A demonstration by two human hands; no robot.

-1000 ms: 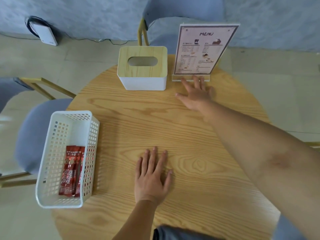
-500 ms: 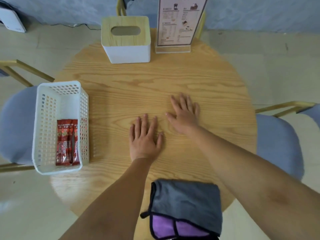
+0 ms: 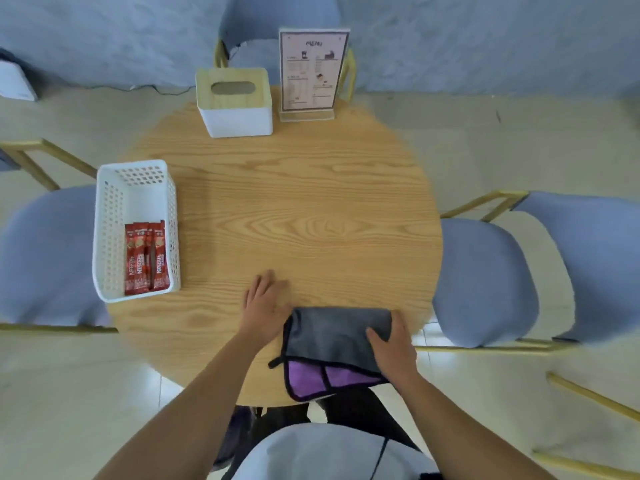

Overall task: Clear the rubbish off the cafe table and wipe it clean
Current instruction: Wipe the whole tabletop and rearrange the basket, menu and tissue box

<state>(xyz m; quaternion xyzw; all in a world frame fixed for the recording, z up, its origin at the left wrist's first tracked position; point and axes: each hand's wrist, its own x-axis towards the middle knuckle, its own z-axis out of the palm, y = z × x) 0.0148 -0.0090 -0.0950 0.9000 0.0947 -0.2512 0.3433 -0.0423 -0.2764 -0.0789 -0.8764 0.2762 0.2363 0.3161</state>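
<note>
A folded grey and purple cloth (image 3: 332,341) lies at the near edge of the round wooden table (image 3: 294,209), partly hanging over it. My right hand (image 3: 393,348) rests on the cloth's right side, fingers curled over its right edge. Flat on the wood just left of the cloth lies my left hand (image 3: 265,303), touching the cloth's left corner and holding nothing. A white perforated basket (image 3: 114,202) on the table's left holds several red coffee sachets (image 3: 145,258).
A white tissue box with a wooden lid (image 3: 235,102) and an upright menu stand (image 3: 311,74) sit at the table's far edge. Blue-grey chairs with gold frames stand at the left (image 3: 45,254), the right (image 3: 485,282) and behind the table (image 3: 277,26).
Both hands have drawn back from the table's middle to its near edge. My right hand has landed on the cloth. The view has tilted down and pulled back.
</note>
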